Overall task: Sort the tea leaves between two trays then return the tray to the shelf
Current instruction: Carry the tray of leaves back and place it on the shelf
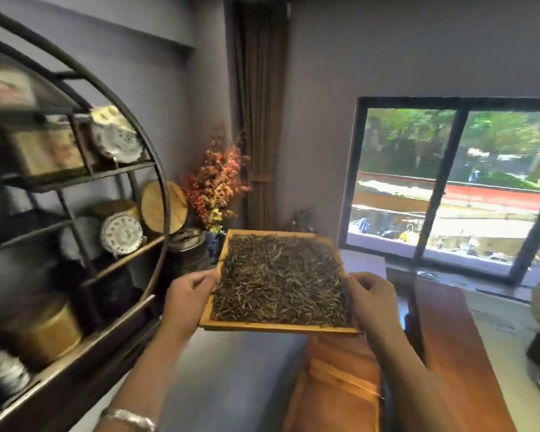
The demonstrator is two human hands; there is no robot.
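A rectangular wooden tray (278,328) with a low raised rim, light honey in tone, is held in the air in front of the person, roughly level, its far edge tipped slightly away. It is filled nearly edge to edge with tea leaves (279,279): thin, dry, needle-like strands, dark brown mixed with paler ones, lying in a loose tangled layer. The left hand (189,299) grips the tray's left rim, fingers curled over the edge and thumb on top; a pale metallic bangle (128,418) sits on that forearm. The right hand (368,296) grips the right rim in the same manner, fingers curled round the edge. To the left stands a shelf (113,266) framed by a large dark metal ring, with wooden boards crossing it; it carries round paper-wrapped cakes (122,233), a cylindrical golden tin (49,328) and boxes, all blurred. Just beyond the ring, a spray of dried red and yellow foliage (217,182) rises from a vessel I cannot make out. Below and right of the tray lies a reddish-brown wooden worktop (449,353) with a smooth polished face. A dark-framed sliding window (462,182) occupies the far wall, beside a brown pleated curtain (259,120).
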